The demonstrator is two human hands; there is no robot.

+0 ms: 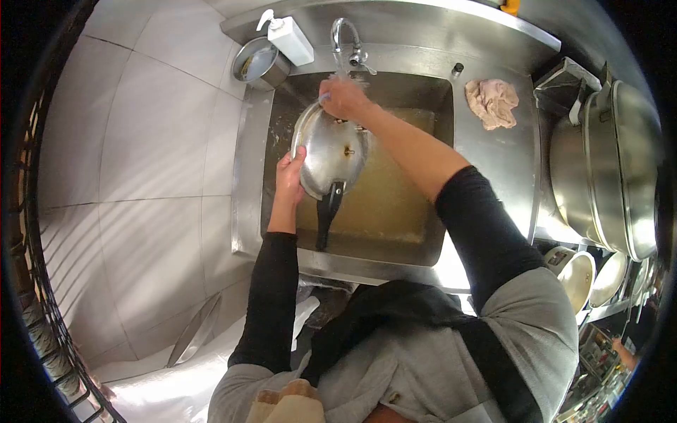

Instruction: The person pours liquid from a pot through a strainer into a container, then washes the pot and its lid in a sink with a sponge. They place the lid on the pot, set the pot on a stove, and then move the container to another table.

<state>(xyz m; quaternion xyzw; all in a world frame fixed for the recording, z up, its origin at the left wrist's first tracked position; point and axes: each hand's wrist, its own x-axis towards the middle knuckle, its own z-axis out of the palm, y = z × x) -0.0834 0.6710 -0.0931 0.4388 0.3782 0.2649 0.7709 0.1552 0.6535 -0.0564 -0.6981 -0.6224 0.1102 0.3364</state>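
Note:
A round silver metal lid (326,156) with a black handle (328,215) is held tilted over the sink (247,211). My left hand (290,176) grips the lid's left edge, thumb on its face. At the lid's top edge, under the running faucet (344,39), my right hand (344,99) is closed on something bluish, mostly hidden by the fingers. Water splashes around this hand. Cloudy, brownish water (388,190) lies in the basin below.
Left of the faucet stand a metal pot (271,65) and a white pump bottle (291,41). A crumpled cloth (491,103) and a small black-topped item (458,69) lie on the right counter. Large metal pots (599,169) stand at the right.

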